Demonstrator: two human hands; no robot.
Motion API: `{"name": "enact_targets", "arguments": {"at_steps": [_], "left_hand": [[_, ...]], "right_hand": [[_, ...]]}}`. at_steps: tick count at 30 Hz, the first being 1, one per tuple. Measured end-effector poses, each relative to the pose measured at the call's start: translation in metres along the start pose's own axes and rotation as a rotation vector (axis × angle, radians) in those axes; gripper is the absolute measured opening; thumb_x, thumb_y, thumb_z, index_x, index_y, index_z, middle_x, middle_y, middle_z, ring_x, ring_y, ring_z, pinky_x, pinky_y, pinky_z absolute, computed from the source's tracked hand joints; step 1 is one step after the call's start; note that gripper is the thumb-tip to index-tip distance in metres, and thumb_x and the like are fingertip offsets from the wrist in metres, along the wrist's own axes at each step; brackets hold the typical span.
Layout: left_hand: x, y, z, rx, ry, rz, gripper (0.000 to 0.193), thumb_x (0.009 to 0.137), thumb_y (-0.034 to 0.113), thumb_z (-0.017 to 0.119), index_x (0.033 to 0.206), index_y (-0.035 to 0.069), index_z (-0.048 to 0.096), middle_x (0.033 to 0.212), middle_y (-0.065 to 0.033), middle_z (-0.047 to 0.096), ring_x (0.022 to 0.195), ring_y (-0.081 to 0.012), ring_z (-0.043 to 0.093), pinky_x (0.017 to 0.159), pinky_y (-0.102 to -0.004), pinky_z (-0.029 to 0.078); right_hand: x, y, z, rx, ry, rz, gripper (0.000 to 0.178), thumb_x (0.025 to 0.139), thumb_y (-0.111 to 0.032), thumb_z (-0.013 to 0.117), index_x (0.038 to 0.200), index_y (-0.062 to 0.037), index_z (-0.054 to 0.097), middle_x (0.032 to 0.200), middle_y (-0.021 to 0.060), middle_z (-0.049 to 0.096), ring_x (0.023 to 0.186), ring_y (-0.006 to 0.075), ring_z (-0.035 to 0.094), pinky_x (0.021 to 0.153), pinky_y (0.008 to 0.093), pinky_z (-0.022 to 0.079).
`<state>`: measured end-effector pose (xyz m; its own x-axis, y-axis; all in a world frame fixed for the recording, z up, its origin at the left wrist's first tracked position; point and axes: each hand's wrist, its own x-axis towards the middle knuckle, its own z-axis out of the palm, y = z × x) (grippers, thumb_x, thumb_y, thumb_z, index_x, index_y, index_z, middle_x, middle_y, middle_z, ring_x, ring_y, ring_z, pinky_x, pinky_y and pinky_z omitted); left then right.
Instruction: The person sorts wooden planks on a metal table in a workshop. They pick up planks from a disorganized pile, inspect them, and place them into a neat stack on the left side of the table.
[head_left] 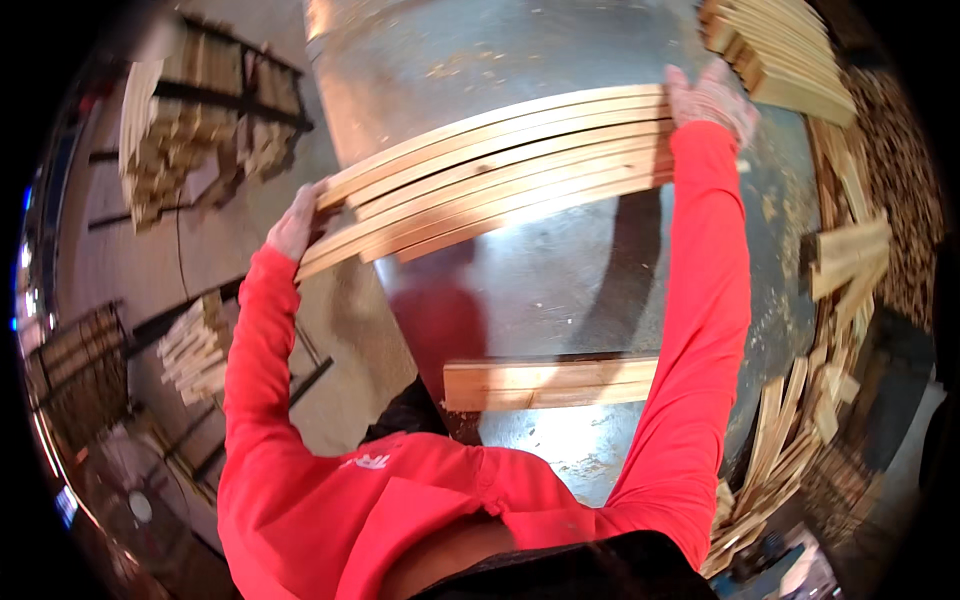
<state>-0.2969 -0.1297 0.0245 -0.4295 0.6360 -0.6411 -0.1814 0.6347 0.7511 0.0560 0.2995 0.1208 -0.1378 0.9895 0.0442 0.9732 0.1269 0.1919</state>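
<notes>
Several long pale wooden boards lie side by side in a bundle across the metal table, their left ends sticking out past its edge. My left hand grips the bundle at its left ends, which are uneven. At the other end my right hand is on the boards, fingers closed around their far side; part of the grip is hidden by the hand and red sleeve. Nearer to me a single wider board rests flat on the table, its right end hidden behind my right arm.
A stack of boards stands at the table's far right. Loose wood pieces lie along the right side. On the left, a rack holds stacked lumber, with more cut boards below it. Sawdust is scattered on the table.
</notes>
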Motion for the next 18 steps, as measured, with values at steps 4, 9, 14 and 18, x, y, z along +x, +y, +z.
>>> {"name": "enact_targets", "arguments": {"at_steps": [4,9,14,18], "left_hand": [[-0.005,-0.01,0.005,0.115,-0.157,0.282,0.058,0.101,0.046,0.039,0.143,0.006,0.043,0.133,-0.0076,0.054,0.115,-0.0171,0.056,0.099,-0.031,0.043],[-0.017,0.026,0.027,0.278,-0.178,0.264,0.055,0.1,0.044,0.043,0.139,0.006,0.047,0.134,-0.0089,0.054,0.116,-0.0161,0.055,0.102,-0.0288,0.04],[0.004,0.008,0.028,0.292,-0.083,0.237,0.063,0.097,0.056,0.044,0.14,0.01,0.047,0.13,-0.0109,0.06,0.123,-0.0244,0.053,0.107,-0.0302,0.035],[-0.002,0.011,0.02,0.46,0.065,0.422,0.059,0.098,0.053,0.042,0.132,0.006,0.053,0.121,-0.0113,0.064,0.116,-0.0237,0.058,0.102,-0.032,0.039]], "right_hand": [[-0.017,-0.022,0.0,0.016,0.009,0.022,0.082,0.088,-0.071,0.041,0.147,-0.0136,0.036,0.136,0.0162,0.056,0.128,0.0308,0.052,0.11,0.0469,0.027],[-0.014,-0.046,0.015,0.341,-0.069,0.052,0.083,0.088,-0.07,0.041,0.147,-0.0116,0.034,0.133,0.0145,0.059,0.132,0.0276,0.048,0.113,0.0498,0.019],[-0.012,-0.025,0.013,0.072,-0.164,0.16,0.073,0.09,-0.071,0.032,0.14,-0.0206,0.049,0.142,0.0094,0.052,0.135,0.0311,0.044,0.111,0.0604,0.011],[-0.015,-0.027,0.002,0.2,-0.006,0.098,0.063,0.091,-0.065,0.036,0.135,-0.0247,0.056,0.14,0.0071,0.054,0.133,0.03,0.046,0.114,0.0522,0.017]]}}
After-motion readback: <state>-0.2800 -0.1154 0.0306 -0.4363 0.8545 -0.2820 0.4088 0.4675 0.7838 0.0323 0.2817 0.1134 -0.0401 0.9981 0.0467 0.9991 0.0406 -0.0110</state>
